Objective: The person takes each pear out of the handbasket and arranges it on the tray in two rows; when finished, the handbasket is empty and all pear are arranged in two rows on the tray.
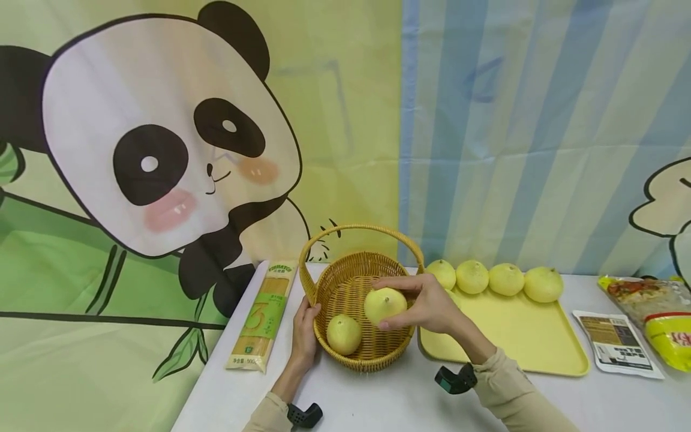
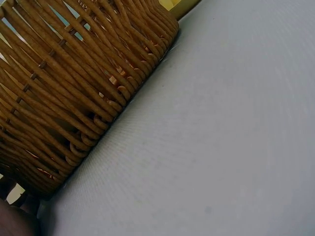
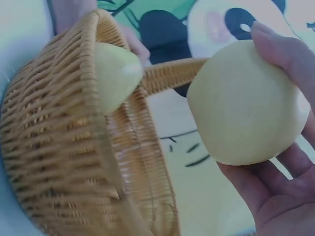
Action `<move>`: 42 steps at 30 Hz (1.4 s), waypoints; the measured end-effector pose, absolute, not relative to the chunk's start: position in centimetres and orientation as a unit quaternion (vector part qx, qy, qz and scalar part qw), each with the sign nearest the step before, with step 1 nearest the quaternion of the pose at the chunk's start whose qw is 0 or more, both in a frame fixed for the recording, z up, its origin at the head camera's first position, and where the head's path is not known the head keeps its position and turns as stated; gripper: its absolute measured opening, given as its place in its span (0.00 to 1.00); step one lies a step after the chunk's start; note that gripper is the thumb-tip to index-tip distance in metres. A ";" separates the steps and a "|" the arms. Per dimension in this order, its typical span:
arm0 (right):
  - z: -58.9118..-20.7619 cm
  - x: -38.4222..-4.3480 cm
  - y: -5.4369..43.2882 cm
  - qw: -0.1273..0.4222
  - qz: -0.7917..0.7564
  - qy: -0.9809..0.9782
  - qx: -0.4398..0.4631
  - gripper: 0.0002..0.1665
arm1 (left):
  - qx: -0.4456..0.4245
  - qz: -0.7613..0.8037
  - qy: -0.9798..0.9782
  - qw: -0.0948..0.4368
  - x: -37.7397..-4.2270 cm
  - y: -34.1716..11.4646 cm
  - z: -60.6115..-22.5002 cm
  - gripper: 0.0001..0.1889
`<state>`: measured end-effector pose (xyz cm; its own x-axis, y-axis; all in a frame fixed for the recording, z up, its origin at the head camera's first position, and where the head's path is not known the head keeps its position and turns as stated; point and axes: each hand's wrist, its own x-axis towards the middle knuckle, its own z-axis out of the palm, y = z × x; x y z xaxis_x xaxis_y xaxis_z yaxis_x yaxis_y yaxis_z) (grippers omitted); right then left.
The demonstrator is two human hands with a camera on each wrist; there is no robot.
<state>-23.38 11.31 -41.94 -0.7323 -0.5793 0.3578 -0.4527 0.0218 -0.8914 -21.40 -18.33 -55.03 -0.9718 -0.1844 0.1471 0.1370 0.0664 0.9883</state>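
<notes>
My right hand (image 1: 432, 303) grips a round pale-yellow fruit (image 1: 385, 307) above the right part of the wicker basket (image 1: 364, 363), thumb and fingers on opposite sides of it. In the right wrist view that fruit (image 3: 248, 103) is up beyond the basket's rim, clear of the weave. A second, similar fruit (image 1: 344, 335) lies inside the basket at the front left. At the basket's left side, near the foot of its arched handle, my left hand (image 1: 304, 336) holds the rim; its fingers are partly hidden. Only a bit of this hand (image 2: 19, 216) shows in the left wrist view, against the basket wall.
Right of the basket lies a yellow tray (image 1: 513, 330), with several similar fruits (image 1: 505, 280) along its far edge. A noodle pack (image 1: 263, 315) lies at the left. A white pouch (image 1: 617, 344) and a yellow bag (image 1: 669, 336) are far right. Printed curtains (image 1: 345, 120) hang behind.
</notes>
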 end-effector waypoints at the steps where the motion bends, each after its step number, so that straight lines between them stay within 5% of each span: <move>1: -41.9 -23.2 11.8 0.044 -0.601 0.713 -0.359 0.36 | 0.016 -0.683 -0.721 0.118 -21.4 -18.4 -55.1 0.27; 11: -41.8 -21.9 17.2 -0.081 -0.631 0.708 -0.306 0.39 | 0.019 -0.682 -0.722 0.118 -21.0 -18.2 -55.3 0.28; 26: -42.2 -21.3 23.7 -0.121 -0.622 0.761 -0.137 0.37 | 0.012 -0.684 -0.720 0.118 -21.3 -18.3 -55.4 0.27; 42: -49.3 -24.4 27.4 -0.131 -0.456 0.880 0.010 0.36 | 0.019 -0.680 -0.723 0.120 -21.4 -18.3 -54.9 0.28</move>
